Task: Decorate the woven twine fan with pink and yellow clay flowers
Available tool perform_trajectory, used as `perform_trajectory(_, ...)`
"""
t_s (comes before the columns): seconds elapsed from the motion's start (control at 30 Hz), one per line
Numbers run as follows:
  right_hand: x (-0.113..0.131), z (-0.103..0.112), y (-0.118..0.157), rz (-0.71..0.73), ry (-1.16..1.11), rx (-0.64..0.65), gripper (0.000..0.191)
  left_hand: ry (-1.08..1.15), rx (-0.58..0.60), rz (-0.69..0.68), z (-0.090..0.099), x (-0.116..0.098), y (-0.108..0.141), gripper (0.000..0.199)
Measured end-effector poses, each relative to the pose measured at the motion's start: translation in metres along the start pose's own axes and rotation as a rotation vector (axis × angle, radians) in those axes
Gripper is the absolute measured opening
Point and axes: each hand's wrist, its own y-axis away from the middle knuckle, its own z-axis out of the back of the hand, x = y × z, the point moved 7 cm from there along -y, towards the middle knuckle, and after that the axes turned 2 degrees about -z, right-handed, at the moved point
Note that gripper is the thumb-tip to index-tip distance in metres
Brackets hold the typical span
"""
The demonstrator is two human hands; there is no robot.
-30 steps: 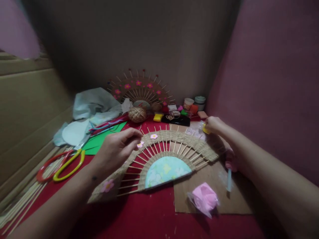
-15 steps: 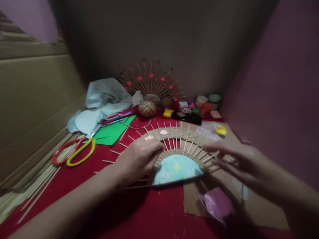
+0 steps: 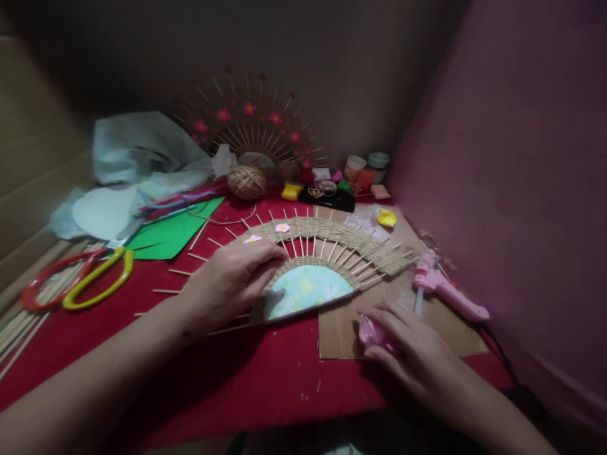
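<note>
A half-round woven fan [image 3: 344, 234] of thin sticks and straw-coloured weaving lies in front of me, with a pale blue patterned half-disc [image 3: 308, 287] at its base. Two small pink flowers with yellow centres, one of them a pink flower [image 3: 282, 227] near the top, sit on its woven band. My left hand [image 3: 237, 272] is closed over the fan's left side, fingers bent down among the sticks; its fingertips are partly hidden. Below the fan's right end, my right hand [image 3: 403, 344] grips a pink packet of clay [image 3: 374, 332] in clear wrapping.
A pink glue gun [image 3: 443, 284] lies on cardboard [image 3: 339, 335] at right. Scissors [image 3: 102, 278], green sheet [image 3: 161, 237], cloth [image 3: 147, 145] and thin sticks [image 3: 33, 316] are at left. Behind stand a twine ball [image 3: 247, 182], yellow clay [image 3: 386, 218] and a flowered fan [image 3: 249, 123].
My right hand has moved from the fan's right end down to the pink packet and closed on it. The view has shifted right, bringing the glue gun into sight. My left hand stays on the fan.
</note>
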Motion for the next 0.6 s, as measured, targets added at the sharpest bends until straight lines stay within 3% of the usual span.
perform_trajectory(0.07, 0.001, 0.0, -0.006, -0.068, -0.118, -0.039, 0.012, 0.081, 0.027, 0.043, -0.001, -0.006, 0.0, 0.016)
perform_trajectory(0.2, 0.005, -0.001, -0.021, -0.123, -0.284, -0.069, 0.008, 0.345, 0.128, 0.2, -0.009, -0.02, 0.002, 0.016)
perform_trajectory(0.4, 0.025, 0.003, -0.039, 0.038, -0.138, -0.165, 0.009, 0.561, 0.325, 0.313, -0.032, -0.041, 0.006, 0.019)
perform_trajectory(0.6, 0.034, -0.009, -0.05, 0.152, 0.05, -0.157, 0.019, 0.505, 0.329, 0.326, -0.04, -0.035, 0.012, 0.023)
